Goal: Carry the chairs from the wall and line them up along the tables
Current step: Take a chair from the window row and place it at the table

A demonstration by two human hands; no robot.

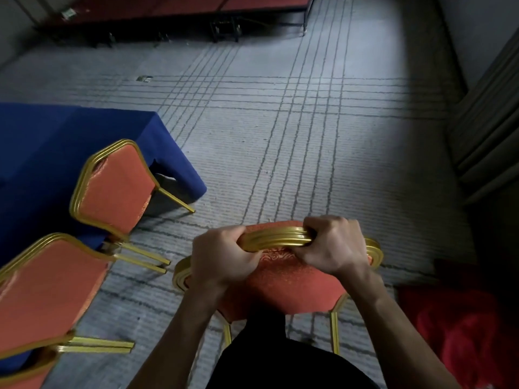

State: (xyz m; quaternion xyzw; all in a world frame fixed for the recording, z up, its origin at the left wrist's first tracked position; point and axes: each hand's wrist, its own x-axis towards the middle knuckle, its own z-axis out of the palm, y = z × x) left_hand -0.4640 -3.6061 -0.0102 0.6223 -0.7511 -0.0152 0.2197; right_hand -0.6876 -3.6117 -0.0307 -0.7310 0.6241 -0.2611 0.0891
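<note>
I hold a gold-framed chair with red upholstery [283,279] in front of my body, seen from above. My left hand [222,256] and my right hand [331,245] are both closed around the top rail of its backrest, side by side. Two matching chairs stand at the left along a table under a blue cloth [42,153]: one chair [115,192] at the table's corner, the other chair [47,293] closer to me at the lower left. The held chair is to the right of them, over the carpet.
Grey carpet with dark grid lines [280,122] stretches ahead. A low red-topped stage platform [182,12] runs along the far side. A dark folding wall [491,130] is on the right, and a red heap of cloth [460,327] lies at the lower right.
</note>
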